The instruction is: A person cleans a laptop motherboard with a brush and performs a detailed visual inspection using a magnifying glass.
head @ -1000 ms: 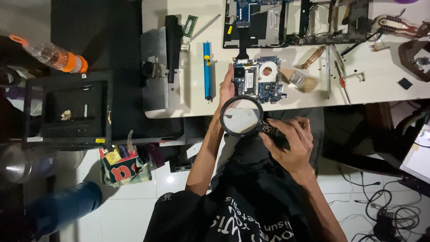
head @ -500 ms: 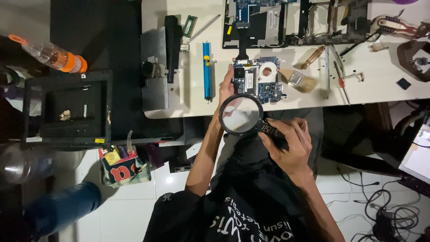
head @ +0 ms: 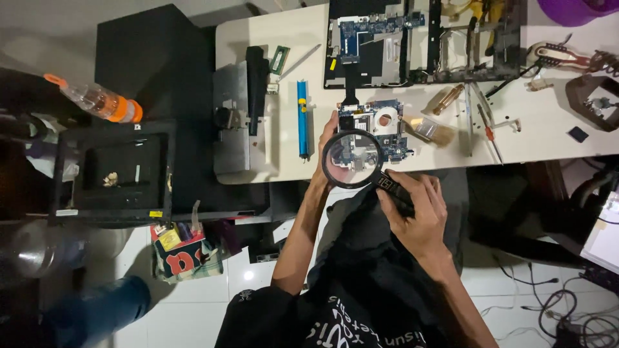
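Note:
A small blue circuit board lies near the front edge of the white table. My left hand rests at the board's left edge, fingers touching it. My right hand is closed around the black handle of a round magnifying glass. The lens hovers over the board's lower left corner and the table edge. Part of the board shows enlarged through the lens.
A blue pen-shaped tool lies left of the board, beside a metal plate and a black bar. An opened laptop chassis sits behind. A brush, a screwdriver, a black frame and a bottle lie around.
The magnifying glass has shifted only slightly above the board. Both hands stay where they were.

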